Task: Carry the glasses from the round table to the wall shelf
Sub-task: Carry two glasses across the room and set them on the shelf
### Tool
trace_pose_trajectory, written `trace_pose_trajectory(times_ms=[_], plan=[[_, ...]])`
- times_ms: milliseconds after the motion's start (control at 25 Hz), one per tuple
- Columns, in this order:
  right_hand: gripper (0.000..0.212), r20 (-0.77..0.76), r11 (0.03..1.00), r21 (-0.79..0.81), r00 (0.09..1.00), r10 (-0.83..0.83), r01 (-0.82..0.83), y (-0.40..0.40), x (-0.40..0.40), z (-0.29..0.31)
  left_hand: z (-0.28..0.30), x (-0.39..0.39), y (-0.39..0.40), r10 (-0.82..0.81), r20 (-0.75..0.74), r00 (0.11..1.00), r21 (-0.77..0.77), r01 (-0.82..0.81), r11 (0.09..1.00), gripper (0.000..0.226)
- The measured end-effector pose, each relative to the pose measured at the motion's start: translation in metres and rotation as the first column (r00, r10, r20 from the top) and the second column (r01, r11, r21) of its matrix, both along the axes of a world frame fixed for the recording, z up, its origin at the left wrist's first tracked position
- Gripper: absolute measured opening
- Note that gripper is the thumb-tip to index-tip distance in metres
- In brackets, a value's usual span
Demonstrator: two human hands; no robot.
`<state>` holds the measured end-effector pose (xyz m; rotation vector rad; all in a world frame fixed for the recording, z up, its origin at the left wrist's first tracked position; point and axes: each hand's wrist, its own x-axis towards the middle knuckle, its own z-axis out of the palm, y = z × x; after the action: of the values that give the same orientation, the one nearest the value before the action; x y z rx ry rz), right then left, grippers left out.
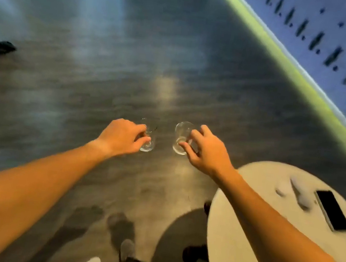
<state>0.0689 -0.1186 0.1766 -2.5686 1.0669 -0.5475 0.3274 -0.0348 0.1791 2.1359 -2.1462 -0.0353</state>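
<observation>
While the left hand [122, 137] curls its fingers round one clear glass [149, 137], the right hand [206, 150] pinches a second glass [181, 137] from the side, thumb low and fingers over the rim. Both glasses hang in the air over the dark floor [87, 70], near each other but apart, clear of the round table [239, 240] at lower right. A phone [332, 209] lies on that table, and the wall [337, 31] at upper right is blurred.
</observation>
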Motion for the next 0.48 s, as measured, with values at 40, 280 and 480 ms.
trace_pose_trajectory(times_ms=[40,280,480], plan=[[0.038,0.010,0.999,-0.031,1.000,0.012,-0.011,-0.017,0.033,0.021,0.021,0.030,-0.010,0.034,-0.022,0.999,-0.017,-0.034,0.999,0.034],[0.029,0.089,0.988,-0.146,0.993,0.072,-0.059,-0.106,0.196,0.136,0.144,0.182,-0.064,0.165,-0.026,0.986,-0.219,-0.167,0.961,0.030],[0.029,0.099,0.976,-0.184,0.986,0.133,-0.113,-0.173,0.324,0.184,0.197,0.294,-0.088,0.310,-0.026,0.951,-0.246,-0.306,0.920,0.027]])
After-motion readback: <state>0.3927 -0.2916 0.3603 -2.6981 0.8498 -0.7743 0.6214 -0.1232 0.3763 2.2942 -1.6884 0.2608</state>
